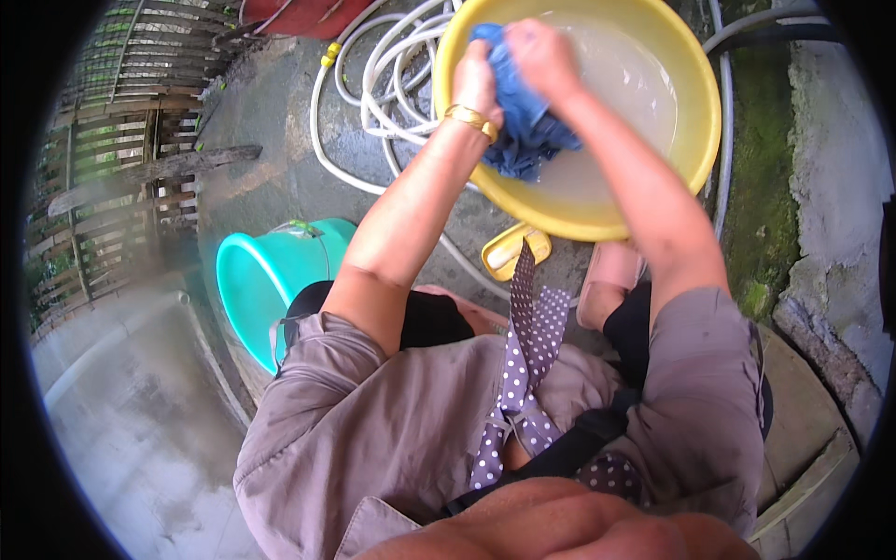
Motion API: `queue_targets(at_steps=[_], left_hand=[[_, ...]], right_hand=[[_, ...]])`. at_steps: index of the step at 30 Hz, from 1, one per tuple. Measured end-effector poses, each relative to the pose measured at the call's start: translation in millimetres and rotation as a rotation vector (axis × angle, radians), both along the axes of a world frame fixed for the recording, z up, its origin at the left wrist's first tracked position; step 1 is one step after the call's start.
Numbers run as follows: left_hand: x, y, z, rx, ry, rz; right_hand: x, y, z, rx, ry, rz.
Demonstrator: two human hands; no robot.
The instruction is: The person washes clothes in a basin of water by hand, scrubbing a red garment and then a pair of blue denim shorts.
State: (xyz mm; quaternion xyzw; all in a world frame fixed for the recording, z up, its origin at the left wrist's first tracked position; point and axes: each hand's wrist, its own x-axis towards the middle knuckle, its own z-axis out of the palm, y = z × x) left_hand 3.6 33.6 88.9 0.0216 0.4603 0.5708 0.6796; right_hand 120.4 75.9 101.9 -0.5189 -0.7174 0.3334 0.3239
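Observation:
A wet blue cloth, perhaps a garment [515, 86], is bunched between my two hands over the left side of a large yellow basin [707, 112]. My left hand [477, 84], with a gold bracelet at the wrist, grips the cloth from its left side. Closed on the cloth's upper part is my right hand [541, 58], slightly blurred. The cloth's darker lower end hangs down into the basin. Cloudy, greyish water [635, 89] fills the basin. Which kind of garment it is, I cannot tell.
Loops of white hose [373, 103] lie left of the basin. A turquoise bucket [245, 289] is tipped beside my left leg. Close to the basin's near rim sits a small yellow dish [539, 254] holding a pale bar. A slatted fence [131, 177] borders the left; a mossy wall edge [761, 177], the right.

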Motion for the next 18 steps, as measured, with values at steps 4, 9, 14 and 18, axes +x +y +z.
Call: queue_targets(at_steps=[4,9,14,18], left_hand=[[9.8,3.5,7.7,-0.004,-0.129,-0.124],[-67.5,37.9,6.1,0.119,-0.273,-0.324],[-53.4,40.8,23.9,0.023,-0.161,-0.124],[-60.0,37.4,3.8,0.152,-0.192,-0.156]], right_hand=[[36.5,31.3,-28.9,-0.066,-0.118,-0.053],[67.6,24.3,-19.2,-0.448,0.194,0.412],[92.2,19.1,-29.7,-0.664,0.540,0.231],[74.4,38.2,21.4,-0.396,0.971,-0.033]])
